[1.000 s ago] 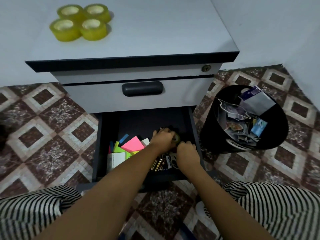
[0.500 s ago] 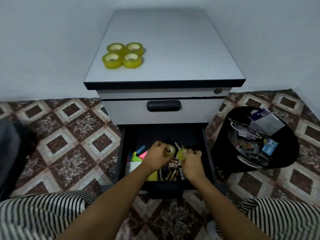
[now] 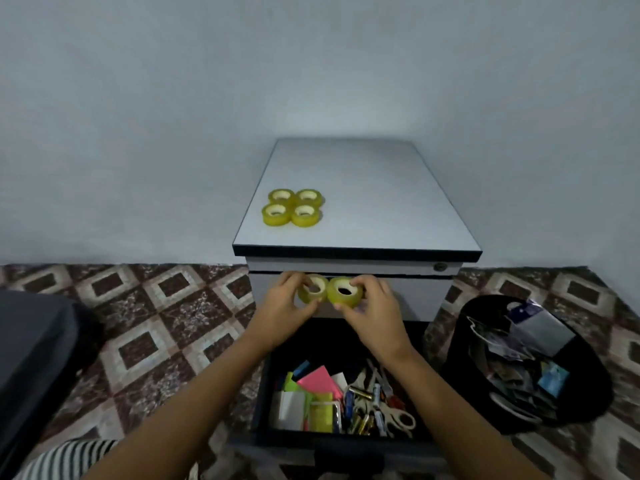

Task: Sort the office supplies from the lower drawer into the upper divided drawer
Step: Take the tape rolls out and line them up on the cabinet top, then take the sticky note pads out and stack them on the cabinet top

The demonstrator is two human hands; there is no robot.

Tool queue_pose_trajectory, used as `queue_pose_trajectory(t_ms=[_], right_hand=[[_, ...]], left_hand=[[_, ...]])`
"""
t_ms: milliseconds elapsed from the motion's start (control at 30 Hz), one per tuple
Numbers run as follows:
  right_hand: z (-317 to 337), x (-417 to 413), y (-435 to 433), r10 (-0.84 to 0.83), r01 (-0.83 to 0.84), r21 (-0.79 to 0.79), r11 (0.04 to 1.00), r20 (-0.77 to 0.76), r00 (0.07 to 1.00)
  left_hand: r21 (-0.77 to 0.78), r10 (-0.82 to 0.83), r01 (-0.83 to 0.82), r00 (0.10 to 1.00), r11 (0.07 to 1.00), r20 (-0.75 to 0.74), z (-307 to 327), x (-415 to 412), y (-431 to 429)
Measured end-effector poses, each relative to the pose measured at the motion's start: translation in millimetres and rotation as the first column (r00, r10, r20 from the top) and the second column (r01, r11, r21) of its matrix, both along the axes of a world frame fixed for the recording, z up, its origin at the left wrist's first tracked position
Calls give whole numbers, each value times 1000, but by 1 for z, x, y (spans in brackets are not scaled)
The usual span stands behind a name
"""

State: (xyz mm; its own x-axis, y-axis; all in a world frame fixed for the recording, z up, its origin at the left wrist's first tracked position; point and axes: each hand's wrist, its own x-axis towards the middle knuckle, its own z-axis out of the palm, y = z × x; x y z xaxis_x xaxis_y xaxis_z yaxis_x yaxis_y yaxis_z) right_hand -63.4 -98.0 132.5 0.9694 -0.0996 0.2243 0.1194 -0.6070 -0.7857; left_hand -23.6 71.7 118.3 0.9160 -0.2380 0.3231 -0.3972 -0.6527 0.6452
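Note:
My left hand (image 3: 282, 306) grips a yellow tape roll (image 3: 313, 289), and my right hand (image 3: 372, 306) grips a second yellow tape roll (image 3: 344, 290). Both rolls are held side by side, touching, in front of the shut upper drawer (image 3: 415, 292) of the grey cabinet. The lower drawer (image 3: 263, 386) stands open below my forearms. It holds sticky notes (image 3: 317, 377), batteries (image 3: 360, 393) and scissors (image 3: 394, 410). Several more yellow tape rolls (image 3: 292, 206) sit on the cabinet top (image 3: 363, 202) at its left.
A black bin (image 3: 485, 341) full of paper scraps stands on the tiled floor right of the cabinet. A dark grey object (image 3: 31, 348) lies at the far left. My striped clothing (image 3: 65, 459) shows at the bottom left.
Both hands have lifted out of the lower drawer, each with a tape roll, up to the front of the upper drawer. The camera has tilted up and back.

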Motion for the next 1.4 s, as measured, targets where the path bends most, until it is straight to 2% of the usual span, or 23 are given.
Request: queue_pose_trajectory(t_ms=[133,267,533,700,1067,1267,1400], right_hand=[[47,24,12,-13,14,-8,1000,130,991],[78,50,23,-5,12,-39,999,171,985],[75,83,51,66,-58,-171,984,44,997],[64,86,54,62,-57,-251,966,10,998],[67,92,56,47,-52,-301,952,-24,999],[61,94,51,76,-68,-218,974,27,997],[55,84,43,107,-82,-194,978,121,987]], left_hand=[[-43,16,-10,988,999,156,46,14,9],[-46,116,-109,969,993,217,78,30,17],[-21,281,-281,954,960,108,74,52,42],[-31,281,-281,959,959,23,61,56,45],[30,291,-294,954,955,70,64,61,36],[-3,272,-272,961,962,58,59,62,36],[-46,246,-241,946,969,210,50,52,34]])
